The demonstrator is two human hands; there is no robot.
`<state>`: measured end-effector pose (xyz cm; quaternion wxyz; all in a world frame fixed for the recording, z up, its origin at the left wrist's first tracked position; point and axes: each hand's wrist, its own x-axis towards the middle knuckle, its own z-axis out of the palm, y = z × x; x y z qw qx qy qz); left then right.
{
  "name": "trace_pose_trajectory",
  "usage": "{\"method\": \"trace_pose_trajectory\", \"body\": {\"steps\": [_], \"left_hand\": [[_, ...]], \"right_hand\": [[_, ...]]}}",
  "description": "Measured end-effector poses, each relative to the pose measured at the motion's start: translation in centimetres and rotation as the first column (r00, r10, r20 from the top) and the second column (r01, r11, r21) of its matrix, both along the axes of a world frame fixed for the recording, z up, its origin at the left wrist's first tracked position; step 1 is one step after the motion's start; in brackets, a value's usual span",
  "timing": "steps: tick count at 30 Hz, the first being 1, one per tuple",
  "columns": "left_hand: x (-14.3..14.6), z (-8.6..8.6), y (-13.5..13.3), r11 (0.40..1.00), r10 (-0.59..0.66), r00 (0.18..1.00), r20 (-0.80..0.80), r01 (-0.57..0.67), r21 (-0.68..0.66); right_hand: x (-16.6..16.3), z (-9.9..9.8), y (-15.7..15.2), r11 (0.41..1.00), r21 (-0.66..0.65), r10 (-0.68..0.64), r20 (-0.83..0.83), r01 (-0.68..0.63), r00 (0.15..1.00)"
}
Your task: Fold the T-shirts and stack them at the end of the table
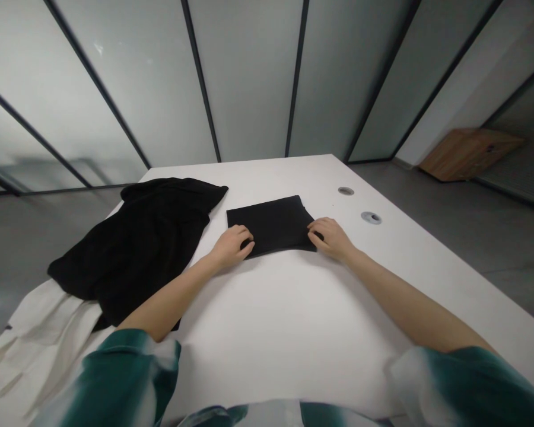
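A black folded cloth (pixel 273 225) lies as a flat, roughly rectangular piece in the middle of the white table. My left hand (pixel 234 244) is closed on its near left corner, the thumb and fingers curled round the edge. At the opposite side, my right hand (pixel 328 237) pinches the near right corner in the same way. The cloth's far edge rests on the tabletop, and its near edge bows slightly between my hands. What kind of garment or fabric it is cannot be made out.
To the left lies a loose heap of black clothing (pixel 146 249), partly over a white garment (pixel 40 338) at the near left. Two round cable grommets (pixel 346 191) are set in the white table (pixel 285 332) at the right. Frosted glass panels (pixel 249 77) stand behind; a wooden box (pixel 467 153) is on the floor.
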<state>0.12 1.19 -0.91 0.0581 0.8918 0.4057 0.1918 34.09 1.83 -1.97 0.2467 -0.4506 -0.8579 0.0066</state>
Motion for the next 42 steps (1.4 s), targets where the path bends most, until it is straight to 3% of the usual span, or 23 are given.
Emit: {"method": "trace_pose_trajectory", "body": {"steps": [2, 5, 9, 13, 15, 17, 22, 25, 28, 32, 38, 42], "left_hand": [[0.5, -0.5, 1.6, 1.0, 0.017, 1.0, 0.017, -0.017, -0.003], [1.0, -1.7, 3.8, 0.998, 0.005, 1.0, -0.016, -0.006, -0.061], [1.4, -2.6, 4.4, 0.989, 0.067, 0.995, -0.072, -0.076, -0.129], [2.0, -1.0, 3.1, 0.981, 0.052, 0.99, -0.129, -0.075, -0.179], [2.2, -0.1, 2.5, 0.99, 0.026, 0.991, -0.13, -0.044, -0.137], [1.9, 0.1, 2.3, 0.996, 0.037, 0.99, -0.139, -0.048, -0.078], [0.5, -2.4, 2.8, 0.991, 0.035, 0.983, -0.178, -0.057, -0.123], [0.1, -3.4, 3.0, 0.991, 0.093, 0.99, -0.108, -0.102, -0.083], [0.3, -3.0, 2.4, 0.998, 0.063, 0.998, 0.002, -0.063, -0.029], [1.1, -2.1, 1.0, 0.993, -0.107, 0.994, -0.021, 0.106, -0.054], [2.1, -3.0, 0.9, 0.996, -0.091, 0.994, -0.069, 0.088, -0.032], [2.7, -3.5, 1.4, 0.997, 0.053, 0.998, -0.022, -0.054, -0.047]], "right_hand": [[-1.7, -0.1, -0.7, 1.0, -0.003, -0.009, -0.019, 0.009, 1.0], [-4.2, -0.8, -1.6, 0.993, -0.059, 0.103, 0.059, -0.1, 0.993], [-4.8, -2.0, -0.9, 0.982, -0.139, 0.149, 0.174, -0.126, 0.973], [-2.9, -1.9, 2.2, 0.987, -0.103, -0.095, 0.222, 0.12, 0.97], [-2.1, -1.7, 3.6, 0.963, -0.053, -0.251, 0.171, 0.263, 0.953], [-1.7, -1.6, 4.2, 0.951, -0.025, -0.305, 0.083, 0.308, 0.949], [-2.0, -3.0, 2.5, 0.987, -0.082, -0.127, 0.102, 0.135, 0.987], [-2.6, -3.6, 1.1, 0.987, -0.059, -0.145, 0.123, 0.153, 0.982], [-3.2, -3.1, 0.1, 0.995, 0.005, -0.104, 0.064, 0.104, 0.992], [-3.8, -1.9, -0.7, 0.996, -0.057, 0.069, 0.103, -0.063, 0.992], [-4.4, -2.5, -0.9, 0.992, -0.071, -0.083, 0.247, 0.104, 0.966], [-5.3, -2.6, -0.8, 0.997, -0.052, -0.046, 0.235, 0.06, 0.971]]}}
